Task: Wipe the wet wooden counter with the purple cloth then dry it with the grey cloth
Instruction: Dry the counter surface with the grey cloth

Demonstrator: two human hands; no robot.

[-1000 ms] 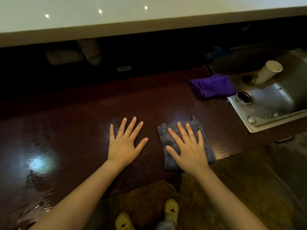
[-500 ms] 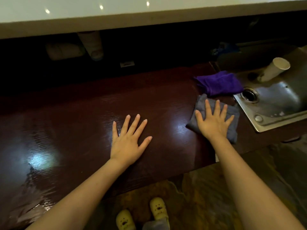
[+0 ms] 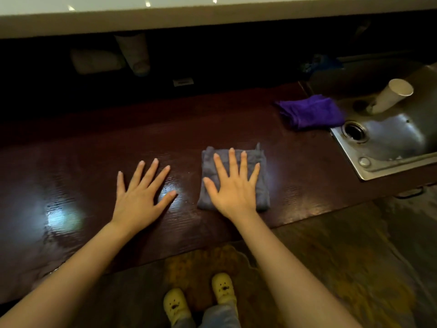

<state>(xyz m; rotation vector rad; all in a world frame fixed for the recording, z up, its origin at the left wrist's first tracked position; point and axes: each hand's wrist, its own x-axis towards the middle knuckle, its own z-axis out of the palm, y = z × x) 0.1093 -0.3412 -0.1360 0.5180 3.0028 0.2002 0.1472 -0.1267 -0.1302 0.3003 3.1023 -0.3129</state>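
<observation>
Because your right hand [image 3: 233, 185] lies flat with fingers spread on the folded grey cloth [image 3: 262, 185], nothing is being gripped: the open palm simply presses the fabric onto the wooden counter [image 3: 212, 124], which is probably the best way to spread pressure across the whole pad and soak up moisture. Your left hand [image 3: 139, 195] is also open and empty, palm down on the bare wood just left of the grey cloth, and I judge it is there to brace you as you lean over the edge. Taking the grey cloth as the landmark, the purple cloth [image 3: 312, 111] sits bunched up well beyond it and to the right, at the corner of the steel sink [image 3: 390, 162]; parked there, it suggests the wet wipe is finished and you are in the drying stage. A paper cup [image 3: 391, 94] lies tipped in the basin, further right again. Far to the left of the grey cloth, past your left hand, the counter shows bright, broken glare that looks like standing moisture, so that stretch likely needs the next passes. Keep the cloth folded and your palm flat so it slides without bunching.
</observation>
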